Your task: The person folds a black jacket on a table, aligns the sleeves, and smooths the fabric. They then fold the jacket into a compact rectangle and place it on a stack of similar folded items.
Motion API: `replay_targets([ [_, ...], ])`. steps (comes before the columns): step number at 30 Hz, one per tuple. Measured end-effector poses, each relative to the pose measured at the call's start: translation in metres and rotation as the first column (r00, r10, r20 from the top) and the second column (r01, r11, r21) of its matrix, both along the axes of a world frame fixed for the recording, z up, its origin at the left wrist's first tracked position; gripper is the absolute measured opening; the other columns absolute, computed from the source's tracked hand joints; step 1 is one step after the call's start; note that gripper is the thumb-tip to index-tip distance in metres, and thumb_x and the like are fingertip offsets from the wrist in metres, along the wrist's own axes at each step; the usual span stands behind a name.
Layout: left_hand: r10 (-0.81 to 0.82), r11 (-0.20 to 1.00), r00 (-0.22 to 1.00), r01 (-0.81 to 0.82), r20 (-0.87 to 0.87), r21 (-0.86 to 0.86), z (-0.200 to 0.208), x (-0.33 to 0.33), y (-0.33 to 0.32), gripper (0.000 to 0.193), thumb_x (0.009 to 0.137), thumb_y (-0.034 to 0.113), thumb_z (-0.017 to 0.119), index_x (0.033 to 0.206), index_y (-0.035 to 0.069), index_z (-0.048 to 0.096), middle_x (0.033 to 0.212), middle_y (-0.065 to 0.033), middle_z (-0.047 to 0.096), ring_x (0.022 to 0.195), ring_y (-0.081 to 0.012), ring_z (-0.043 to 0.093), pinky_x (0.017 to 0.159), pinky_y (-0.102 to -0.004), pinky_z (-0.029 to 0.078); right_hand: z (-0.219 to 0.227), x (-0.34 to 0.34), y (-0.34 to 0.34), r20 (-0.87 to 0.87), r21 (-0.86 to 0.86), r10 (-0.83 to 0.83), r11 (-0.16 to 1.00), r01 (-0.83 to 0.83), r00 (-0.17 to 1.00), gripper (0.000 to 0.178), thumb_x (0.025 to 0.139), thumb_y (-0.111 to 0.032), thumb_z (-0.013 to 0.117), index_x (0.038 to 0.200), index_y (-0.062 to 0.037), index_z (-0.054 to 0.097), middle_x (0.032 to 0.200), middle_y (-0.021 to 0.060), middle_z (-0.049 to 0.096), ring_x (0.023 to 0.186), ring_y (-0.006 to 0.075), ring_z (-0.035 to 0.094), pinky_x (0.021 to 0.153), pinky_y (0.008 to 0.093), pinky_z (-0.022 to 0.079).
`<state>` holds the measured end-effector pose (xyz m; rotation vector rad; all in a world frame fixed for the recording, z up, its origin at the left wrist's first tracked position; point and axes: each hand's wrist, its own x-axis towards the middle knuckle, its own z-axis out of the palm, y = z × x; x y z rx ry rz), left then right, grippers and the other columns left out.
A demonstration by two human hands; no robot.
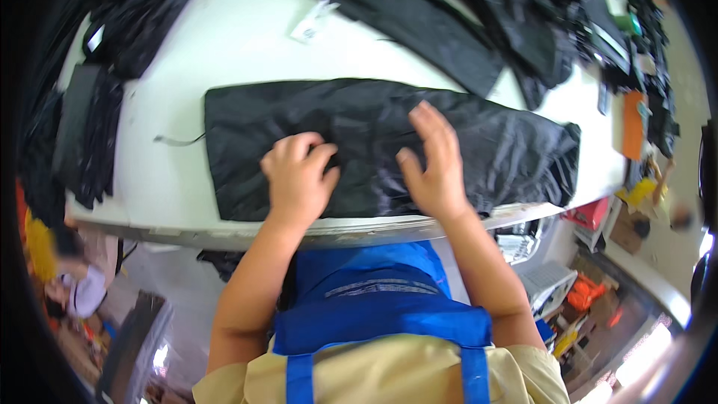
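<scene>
Blue apron point(381, 322): smooth woven cloth, below the near edge of the white worktop point(164, 187).
Left hand point(298, 179): over the cloth's left half, my fingers half curled, thumb apart; blur hides whether they pinch, so I cannot tell.
Right hand point(437, 168): near the middle, my fingers extended and thumb spread wide, palm down, enclosing nothing.
Black garment point(366, 146): lying lengthwise along the near edge; straight at its left end, tapering and crumpled at its right.
Handling: probably light, limp and slippery, hardly fragile; I judge the flat left corners the surest hold, the creased end looser.
Thin cord point(179, 141): dark, curving from the garment's left edge.
Left end: stacked dark garments point(91, 131), glossy and folded.
Right end: orange block point(634, 126), flat-faced.
Far edge: white tag point(308, 26), beside long black garments point(419, 26), softly sheened.
</scene>
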<state>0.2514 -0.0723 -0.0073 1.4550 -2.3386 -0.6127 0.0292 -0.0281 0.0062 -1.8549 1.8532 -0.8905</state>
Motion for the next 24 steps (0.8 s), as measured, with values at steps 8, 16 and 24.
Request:
replay_targets([
  [8,-0.04,0.998,0.997,0.043,0.073,-0.052,-0.014,-0.007,0.001,0.018,0.071,0.009,0.069,0.087,0.011,0.06,0.101,-0.0021,0.058,0.107,-0.0289,0.051,0.089,-0.0453,0.035,-0.015,-0.367,0.04,-0.515,-0.044,-0.652,0.669,0.742,0.557,0.039,0.086,-0.009,0.056,0.124,-0.0012,0.055,0.124,0.0257,0.056,0.118,0.0403,0.052,0.101,0.0436,0.041],
  [16,-0.018,0.999,0.987,0.022,0.161,-0.025,-0.022,-0.006,0.008,0.023,0.071,0.006,0.067,0.091,0.011,0.057,0.105,-0.0052,0.056,0.109,-0.0314,0.05,0.09,-0.0481,0.036,-0.074,-0.519,0.198,-0.291,0.465,-0.866,0.244,0.851,0.407,0.071,0.083,-0.012,0.057,0.147,-0.0076,0.026,0.146,0.023,0.039,0.13,0.0364,0.042,0.105,0.0417,0.037],
  [24,-0.01,0.999,0.992,0.006,0.125,0.034,-0.014,-0.002,-0.001,0.024,0.067,0.007,0.071,0.086,0.012,0.059,0.099,-0.0017,0.058,0.106,-0.0287,0.052,0.088,-0.0464,0.036,-0.086,-0.535,0.25,-0.299,0.031,-0.889,0.355,0.934,0.347,0.017,0.093,-0.018,0.054,0.093,-0.0016,0.059,0.077,0.0112,0.064,0.061,0.0184,0.061,0.055,0.0313,0.048],
])
